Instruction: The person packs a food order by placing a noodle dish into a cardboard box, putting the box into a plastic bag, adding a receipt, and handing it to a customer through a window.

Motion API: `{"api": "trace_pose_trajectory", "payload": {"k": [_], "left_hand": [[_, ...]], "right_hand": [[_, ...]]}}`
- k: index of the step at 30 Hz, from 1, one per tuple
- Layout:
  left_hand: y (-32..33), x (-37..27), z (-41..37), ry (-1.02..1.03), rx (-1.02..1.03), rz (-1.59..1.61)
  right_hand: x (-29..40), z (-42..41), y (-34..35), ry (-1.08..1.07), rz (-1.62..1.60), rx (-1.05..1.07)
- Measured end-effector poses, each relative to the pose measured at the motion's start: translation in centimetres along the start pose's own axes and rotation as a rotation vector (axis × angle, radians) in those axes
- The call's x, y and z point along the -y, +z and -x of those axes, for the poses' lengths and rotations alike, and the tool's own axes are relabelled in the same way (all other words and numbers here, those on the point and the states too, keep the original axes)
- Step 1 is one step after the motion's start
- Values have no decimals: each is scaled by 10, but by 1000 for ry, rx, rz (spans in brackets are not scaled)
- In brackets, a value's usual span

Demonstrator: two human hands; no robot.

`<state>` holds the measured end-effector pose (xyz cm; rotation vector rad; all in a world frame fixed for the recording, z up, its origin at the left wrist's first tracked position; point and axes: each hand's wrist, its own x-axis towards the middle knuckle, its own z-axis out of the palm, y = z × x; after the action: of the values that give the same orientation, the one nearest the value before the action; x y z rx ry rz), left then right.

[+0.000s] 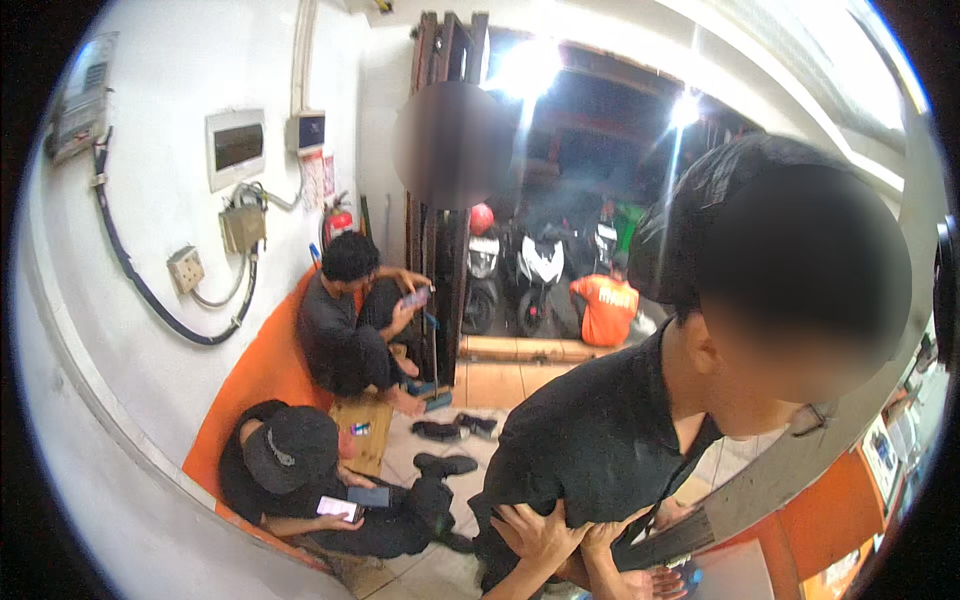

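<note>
Close before me at the right, a person in a black shirt (585, 435) and dark cap leans towards the right. My left hand (538, 534) wraps this person's upper arm, at the hem of the short sleeve. Beside it, my right hand (606, 538) presses on the same arm, its thumb side near my left hand. Both my forearms come up from the bottom edge. Lower down, an open hand (652, 583) lies palm up; it appears to be that of the person in front.
At left, two people in dark clothes sit by the orange wall, holding phones (339, 508). Dark shoes (454, 427) lie on the tiled floor (409, 555). Beyond the doorway, a person in an orange shirt (609, 309) crouches near motorbikes (541, 262). An orange counter (832, 502) stands at right.
</note>
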<state>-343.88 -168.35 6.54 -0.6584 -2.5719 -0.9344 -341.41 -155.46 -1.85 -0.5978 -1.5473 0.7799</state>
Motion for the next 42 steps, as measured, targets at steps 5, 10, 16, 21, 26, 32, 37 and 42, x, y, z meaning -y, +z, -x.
{"api": "trace_pose_trajectory", "payload": {"k": [5,10,16,21,26,32,37,42], "left_hand": [[-2,5,-81,261,-104,390],[-83,114,-38,0,204,844],[-13,187,101,-685,405,1292],[23,227,218,-1027,335,948],[93,265,289,-878,786,752],[134,209,311,-507,1409,424],[184,58,370,-129,1730,215],[213,-61,437,93,1808,121]], "right_hand": [[31,-53,38,210,760,262],[336,-77,-3,-483,-110,1088],[347,174,37,-803,-553,1128],[341,160,-103,-279,-711,1591],[128,155,-216,317,117,1586],[-11,172,-478,842,858,734],[-83,371,-693,1234,887,-213],[-29,587,-784,1755,1007,196]]}}
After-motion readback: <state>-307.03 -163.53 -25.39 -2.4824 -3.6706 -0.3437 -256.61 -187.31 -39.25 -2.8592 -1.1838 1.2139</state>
